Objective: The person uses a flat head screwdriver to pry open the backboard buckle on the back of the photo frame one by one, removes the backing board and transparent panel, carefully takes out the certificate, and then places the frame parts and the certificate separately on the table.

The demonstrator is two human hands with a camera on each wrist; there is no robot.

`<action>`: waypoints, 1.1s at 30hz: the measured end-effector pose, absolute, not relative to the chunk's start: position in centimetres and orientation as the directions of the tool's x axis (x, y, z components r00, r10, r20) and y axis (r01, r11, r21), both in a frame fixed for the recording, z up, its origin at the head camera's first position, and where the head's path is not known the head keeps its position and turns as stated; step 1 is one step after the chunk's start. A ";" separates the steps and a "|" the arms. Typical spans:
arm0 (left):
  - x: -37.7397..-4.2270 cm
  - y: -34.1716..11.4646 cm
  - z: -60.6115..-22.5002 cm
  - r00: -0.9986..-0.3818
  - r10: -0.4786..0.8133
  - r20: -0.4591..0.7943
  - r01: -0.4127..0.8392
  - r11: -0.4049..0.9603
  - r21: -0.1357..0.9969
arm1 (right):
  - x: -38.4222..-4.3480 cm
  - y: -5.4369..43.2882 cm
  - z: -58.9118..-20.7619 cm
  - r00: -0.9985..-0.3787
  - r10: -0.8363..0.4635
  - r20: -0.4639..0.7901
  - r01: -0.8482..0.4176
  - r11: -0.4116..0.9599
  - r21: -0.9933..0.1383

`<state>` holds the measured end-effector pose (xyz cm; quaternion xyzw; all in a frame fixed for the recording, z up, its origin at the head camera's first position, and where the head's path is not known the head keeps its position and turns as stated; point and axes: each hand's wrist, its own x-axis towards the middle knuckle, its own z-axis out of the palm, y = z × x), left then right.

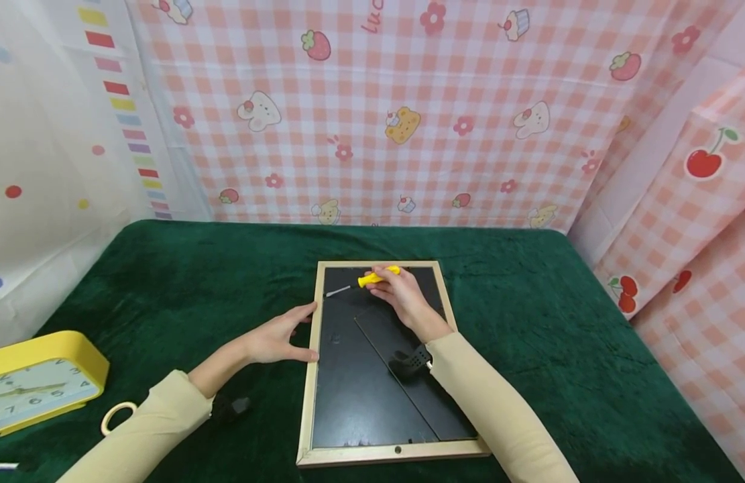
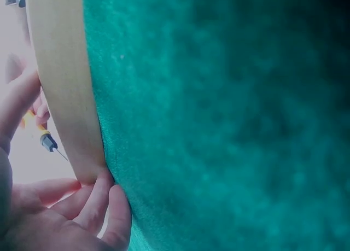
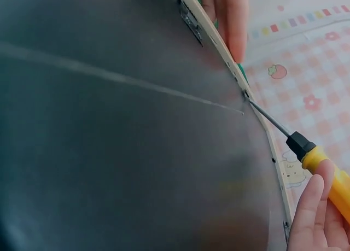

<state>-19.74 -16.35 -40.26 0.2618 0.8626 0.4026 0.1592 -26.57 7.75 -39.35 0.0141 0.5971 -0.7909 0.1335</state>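
A picture frame with a pale wood border and a dark backing board lies back side up on the green cloth. My right hand grips the yellow handle of a screwdriver. Its metal tip meets the inner edge of the left border near a small dark metal tab. My left hand rests against the frame's left side. In the left wrist view the fingers touch the outer face of the wood, fairly straight.
A yellow clock stands at the left edge of the green cloth, beside a pale yellow ring. A stand flap crosses the backing board. A checked curtain hangs behind the table.
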 end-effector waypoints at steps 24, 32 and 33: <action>-19.6 -16.4 -40.1 -0.808 0.586 -0.066 0.320 0.531 0.785 | -26.5 6.9 -40.2 -0.975 -0.094 -0.202 0.220 -0.266 -0.939; -19.8 -16.3 -40.3 -0.808 0.585 -0.074 0.324 0.545 0.774 | -26.6 6.5 -39.4 -0.990 -0.078 -0.120 0.130 -0.142 -0.981; -19.8 -16.3 -40.2 -0.809 0.582 -0.078 0.320 0.548 0.773 | -26.6 6.3 -39.2 -0.992 -0.076 -0.097 0.105 -0.116 -0.988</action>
